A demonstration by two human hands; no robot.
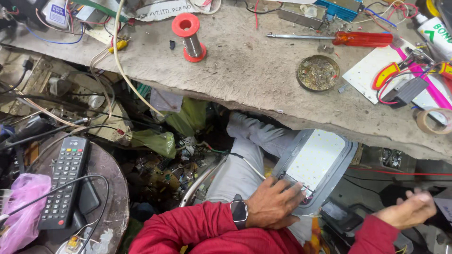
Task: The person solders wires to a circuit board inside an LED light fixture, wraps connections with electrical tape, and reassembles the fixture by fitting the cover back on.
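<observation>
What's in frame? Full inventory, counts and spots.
solder spool: 1, red, bench top left
screwdriver: 1, orange handle, bench top right
tin lid: 1, round, full of scraps, bench right
tape roll: 1, tan, bench right edge
white board: 1, bench right, under wires
bench: 1, grey, worn
remote: 1, black, on round stool at left
pink bag: 1, lower left
LED panel: 1, white in grey frame, on lap
watch: 1, black, left wrist
left hand: on LED panel's lower edge
right hand: raised at right; whether it grips anything is unclear
</observation>
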